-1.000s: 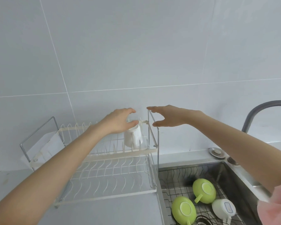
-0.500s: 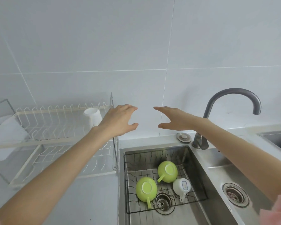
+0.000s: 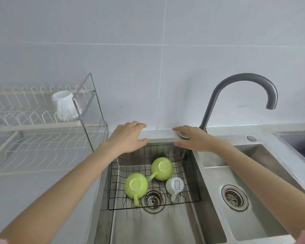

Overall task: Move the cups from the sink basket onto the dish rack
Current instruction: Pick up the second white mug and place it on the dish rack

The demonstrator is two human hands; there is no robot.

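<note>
A black wire sink basket (image 3: 195,182) sits in the left sink bowl. Three cups lie upside down in it: a green cup (image 3: 162,168) at the back, a second green cup (image 3: 136,186) at the front left, and a small white cup (image 3: 175,186) at the right. One white cup (image 3: 65,105) stands upside down on the top tier of the white dish rack (image 3: 42,125) at the left. My left hand (image 3: 128,138) and my right hand (image 3: 192,140) hover over the basket's far edge, both empty with fingers apart.
A dark curved faucet (image 3: 236,88) rises behind the sink divider. The right sink bowl (image 3: 253,173) has a drain (image 3: 234,197). A round fitting sits under my right hand's fingers. The tiled wall stands close behind.
Both hands dropped from the rack's height and came to the back edge of the sink basket. The white cup stays on the rack. The view swung right and down.
</note>
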